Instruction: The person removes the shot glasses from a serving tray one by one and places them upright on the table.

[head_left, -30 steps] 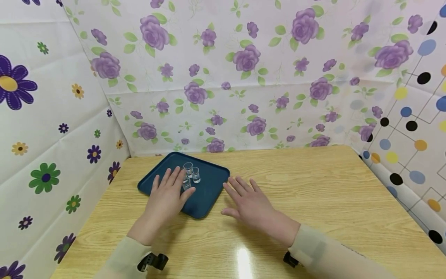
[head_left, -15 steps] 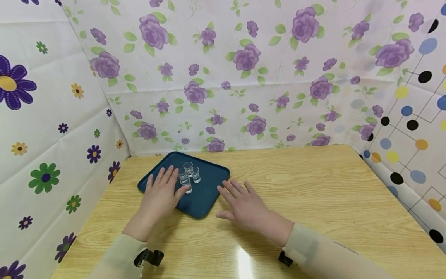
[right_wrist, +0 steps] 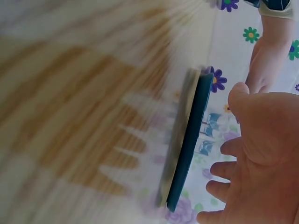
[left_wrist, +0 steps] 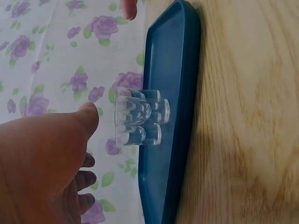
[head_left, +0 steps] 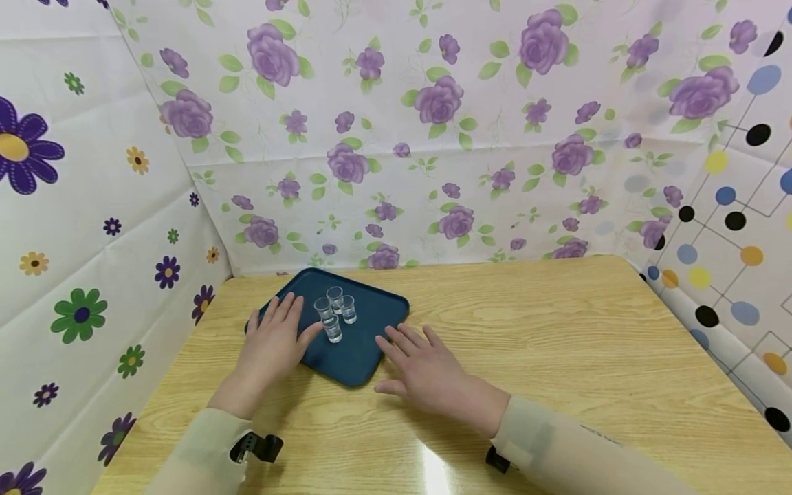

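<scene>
A dark blue tray point(head_left: 365, 344) lies on the table, its corner toward the person. Several small clear shot glasses point(head_left: 334, 330) stand in a tight cluster near its middle; in the left wrist view these glasses point(left_wrist: 152, 135) overlap one another. My left hand point(head_left: 269, 344) hovers with fingers extended over the tray's left side, thumb toward the cluster, holding nothing. Fingers spread, my right hand point(head_left: 427, 368) is at the tray's right front edge, also holding nothing. The right wrist view shows that right hand point(right_wrist: 261, 144) above the level of the tray point(right_wrist: 191, 140).
The wooden table point(head_left: 526, 323) extends far to the right of the tray. A rose-patterned cloth point(head_left: 396, 137) hangs behind it, with a flowered cloth point(head_left: 124, 261) at the left and a dotted one point(head_left: 730, 261) at the right.
My left hand has drawn left, away from the shot glasses, leaving them all uncovered. My right hand has shifted left to the tray's edge. The tray and glasses have stayed put.
</scene>
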{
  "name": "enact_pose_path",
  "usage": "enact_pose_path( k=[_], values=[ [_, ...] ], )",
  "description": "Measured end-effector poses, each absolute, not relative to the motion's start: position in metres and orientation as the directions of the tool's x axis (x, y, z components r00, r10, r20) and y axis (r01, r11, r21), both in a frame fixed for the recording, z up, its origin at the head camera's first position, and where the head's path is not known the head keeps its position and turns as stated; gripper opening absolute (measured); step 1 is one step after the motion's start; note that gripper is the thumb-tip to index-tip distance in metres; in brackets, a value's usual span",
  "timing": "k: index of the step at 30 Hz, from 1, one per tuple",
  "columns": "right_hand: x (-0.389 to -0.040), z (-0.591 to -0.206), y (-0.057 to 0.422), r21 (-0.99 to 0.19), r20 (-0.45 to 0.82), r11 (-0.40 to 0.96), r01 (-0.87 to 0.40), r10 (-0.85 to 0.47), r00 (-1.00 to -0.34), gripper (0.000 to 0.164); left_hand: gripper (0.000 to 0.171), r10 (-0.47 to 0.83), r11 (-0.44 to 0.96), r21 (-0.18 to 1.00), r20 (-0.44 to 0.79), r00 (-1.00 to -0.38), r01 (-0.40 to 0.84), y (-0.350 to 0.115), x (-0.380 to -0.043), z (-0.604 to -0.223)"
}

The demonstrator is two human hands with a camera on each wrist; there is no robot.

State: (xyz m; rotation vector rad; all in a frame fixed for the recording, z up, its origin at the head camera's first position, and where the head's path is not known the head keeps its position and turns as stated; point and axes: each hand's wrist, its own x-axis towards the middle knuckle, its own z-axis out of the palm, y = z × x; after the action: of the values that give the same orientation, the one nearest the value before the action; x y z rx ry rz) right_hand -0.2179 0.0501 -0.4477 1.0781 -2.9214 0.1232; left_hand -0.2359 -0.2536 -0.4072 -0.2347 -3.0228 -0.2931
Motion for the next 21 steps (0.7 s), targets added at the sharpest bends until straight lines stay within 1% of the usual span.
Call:
enact_pose_path(
  k=[14, 21],
  values=[
    [-0.209, -0.446, 0.040, -0.124, 0.014, 0.709, -0.695, -0.699, -0.715, 0.077, 0.083, 0.082, 0.977, 0.194, 0.043, -0.996, 0.088, -0.275, -0.248, -0.412],
    [-0.205, -0.446, 0.035, -0.139, -0.018, 0.702, -0.699, -0.707, -0.707, 0.078, 0.085, 0.060, 0.977, 0.203, 0.020, -0.998, 0.062, -0.283, -0.254, -0.414]
  ],
)
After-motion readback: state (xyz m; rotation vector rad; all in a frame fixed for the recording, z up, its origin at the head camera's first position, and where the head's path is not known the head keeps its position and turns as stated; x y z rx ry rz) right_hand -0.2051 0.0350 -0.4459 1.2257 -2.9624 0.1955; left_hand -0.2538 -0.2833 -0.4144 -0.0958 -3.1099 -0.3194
